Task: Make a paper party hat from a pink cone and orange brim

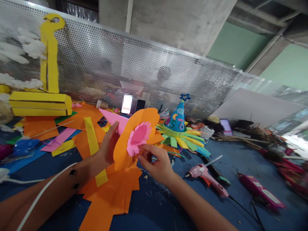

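My left hand (108, 146) grips a pink paper cone (113, 120) from below, near where it meets a round orange paper brim (125, 150). A fringed pink paper collar (139, 138) lines the brim's centre. My right hand (154, 163) pinches the collar's lower edge between thumb and fingers. Beyond them, a blue party hat with a star on top (177, 118) stands on a multicoloured fringed paper base (180, 141). Under my hands lie orange paper strips (113, 192). A white cable (40, 199) runs along my left forearm.
A pink hot glue gun (204, 175) and a magenta one (258, 189) lie on the blue table (154, 199) to the right. Coloured paper sheets and a yellow cardboard stand (48, 80) with cotton wool lie left. A perforated metal panel (120, 64) runs along the back.
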Available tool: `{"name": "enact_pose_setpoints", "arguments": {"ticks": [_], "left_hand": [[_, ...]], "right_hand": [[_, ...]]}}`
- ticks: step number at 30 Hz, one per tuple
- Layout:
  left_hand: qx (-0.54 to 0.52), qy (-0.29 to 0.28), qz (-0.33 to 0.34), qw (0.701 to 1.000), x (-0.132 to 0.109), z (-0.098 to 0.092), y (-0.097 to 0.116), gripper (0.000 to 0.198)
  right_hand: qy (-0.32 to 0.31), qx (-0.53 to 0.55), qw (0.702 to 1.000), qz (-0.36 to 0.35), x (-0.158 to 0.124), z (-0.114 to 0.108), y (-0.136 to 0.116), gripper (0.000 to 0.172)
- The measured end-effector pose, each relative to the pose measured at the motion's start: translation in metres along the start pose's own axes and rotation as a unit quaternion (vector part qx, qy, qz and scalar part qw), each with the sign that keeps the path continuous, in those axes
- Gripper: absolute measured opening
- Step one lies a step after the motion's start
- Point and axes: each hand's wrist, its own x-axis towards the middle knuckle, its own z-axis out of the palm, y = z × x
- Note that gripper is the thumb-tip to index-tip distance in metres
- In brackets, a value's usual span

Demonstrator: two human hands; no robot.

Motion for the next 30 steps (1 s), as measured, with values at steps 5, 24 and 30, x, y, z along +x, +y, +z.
{"name": "enact_pose_setpoints", "arguments": {"ticks": [5, 24, 30], "left_hand": [[-0.131, 0.061, -0.150, 0.978, -0.002, 0.014, 0.004, 0.066], [-0.160, 0.164, -0.112, 0.967, -0.007, 0.030, 0.003, 0.046], [-0.171, 0.041, -0.071, 0.982, 0.005, 0.015, 0.014, 0.049]], "right_hand": [[0.003, -0.044, 0.998, -0.040, 0.000, 0.001, 0.004, 0.009], [0.020, -0.172, 0.980, -0.102, 0.000, -0.003, -0.004, 0.008], [-0.006, -0.108, 0.993, -0.052, -0.005, -0.006, -0.004, 0.012]]}}
